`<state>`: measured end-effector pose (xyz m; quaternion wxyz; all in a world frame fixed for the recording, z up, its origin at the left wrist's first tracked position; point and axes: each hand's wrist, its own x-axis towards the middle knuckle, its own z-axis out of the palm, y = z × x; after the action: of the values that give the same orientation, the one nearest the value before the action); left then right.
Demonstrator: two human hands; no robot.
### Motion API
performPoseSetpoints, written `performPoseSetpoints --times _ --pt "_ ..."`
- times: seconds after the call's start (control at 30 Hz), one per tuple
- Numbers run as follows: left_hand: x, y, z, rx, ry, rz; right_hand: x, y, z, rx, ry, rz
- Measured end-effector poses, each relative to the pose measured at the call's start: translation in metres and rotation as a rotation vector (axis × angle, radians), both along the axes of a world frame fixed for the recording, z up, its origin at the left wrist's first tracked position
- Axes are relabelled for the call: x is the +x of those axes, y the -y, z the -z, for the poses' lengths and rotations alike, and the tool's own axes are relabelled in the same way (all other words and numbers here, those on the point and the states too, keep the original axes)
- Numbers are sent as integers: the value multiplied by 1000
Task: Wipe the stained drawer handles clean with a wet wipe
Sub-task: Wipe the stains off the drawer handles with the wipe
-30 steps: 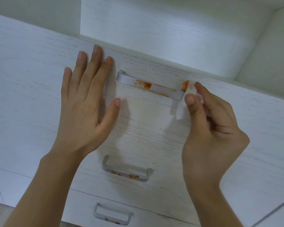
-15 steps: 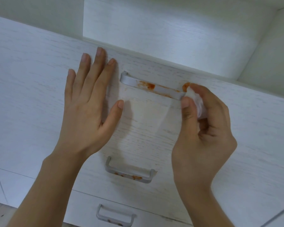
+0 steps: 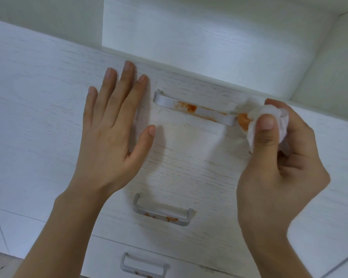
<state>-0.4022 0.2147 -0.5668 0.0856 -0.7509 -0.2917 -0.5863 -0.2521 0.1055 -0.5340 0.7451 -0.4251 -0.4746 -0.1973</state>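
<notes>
The top drawer's silver handle (image 3: 195,109) carries orange-red stains near its middle and at its right end. My right hand (image 3: 277,167) pinches a crumpled white wet wipe (image 3: 267,115), stained orange, against that right end. Flat on the white drawer front (image 3: 189,167), just left of the handle, lies my left hand (image 3: 111,137) with straight fingers. A second handle (image 3: 164,213) below shows orange spots along its underside. The third handle (image 3: 143,266), at the bottom edge, has small spots.
An open white shelf recess (image 3: 209,37) sits above the drawers, with a side wall (image 3: 329,67) at the right. White cabinet fronts (image 3: 18,137) extend to the left, and a strip of floor (image 3: 0,263) shows at the bottom left.
My right hand has bunched the wipe and shifted it slightly right at the handle's right end; orange stain now shows on the wipe. My left hand stays flat on the drawer.
</notes>
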Motion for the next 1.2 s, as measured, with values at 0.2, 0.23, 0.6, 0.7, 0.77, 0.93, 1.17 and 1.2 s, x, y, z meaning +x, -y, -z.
performPoseSetpoints --times 0.2,0.23,0.6,0.7,0.77,0.93,1.17,1.2 --pt "4 -2 2 23 28 -10 1 -3 -3 -113 8 20" --pt "5 -2 2 25 34 -10 0 -3 -5 -83 -18 14" --pt "7 -3 2 25 26 -20 3 -9 5 62 216 150" --pt "6 -2 2 14 23 -23 9 -8 5 67 266 149" --pt "6 -1 2 14 19 -23 11 -6 6 91 247 123" --pt "7 -1 2 20 20 -24 10 -7 4 110 440 161" --pt "9 -2 3 43 30 -33 21 -9 -2 69 556 206" --pt "10 -3 3 46 32 -37 21 -9 -2 57 565 210"
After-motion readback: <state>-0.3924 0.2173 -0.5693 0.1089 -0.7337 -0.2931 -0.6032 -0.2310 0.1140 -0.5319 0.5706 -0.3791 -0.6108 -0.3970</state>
